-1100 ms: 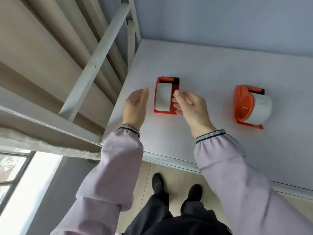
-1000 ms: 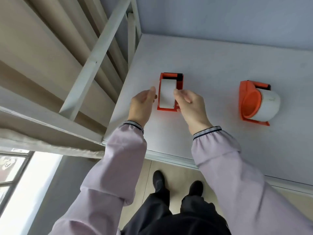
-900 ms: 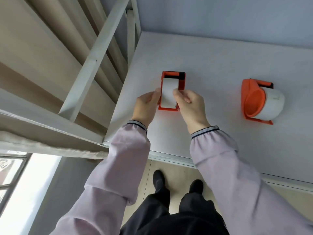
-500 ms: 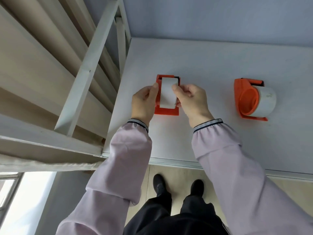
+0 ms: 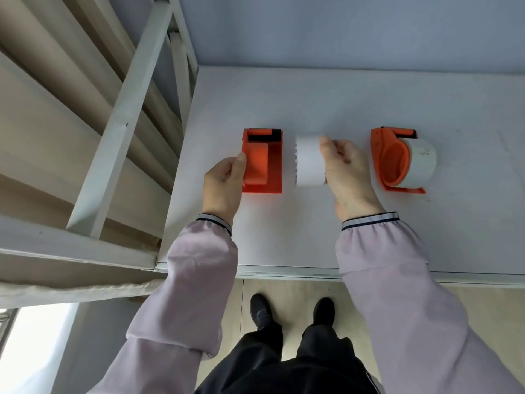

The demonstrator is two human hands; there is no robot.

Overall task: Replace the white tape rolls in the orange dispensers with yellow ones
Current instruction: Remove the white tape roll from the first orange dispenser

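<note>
since half a second ago the white roll (image 5: pixel 308 161) has come off the left dispenser (image 5: pixel 262 162), whose orange hub now stands bare. my right hand (image 5: pixel 345 172) pinches the roll by its right edge and holds it just beside that dispenser, its axis running left to right. my left hand (image 5: pixel 227 180) presses thumb and fingers on the dispenser's left wall. the second dispenser (image 5: pixel 397 163), roll still on it, lies just right of my right hand, so i judge that hand serves it next. no yellow rolls in view.

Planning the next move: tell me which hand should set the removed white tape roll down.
Right hand: it already grips the white tape roll; the left hand steadies the emptied orange plastic dispenser.
</note>
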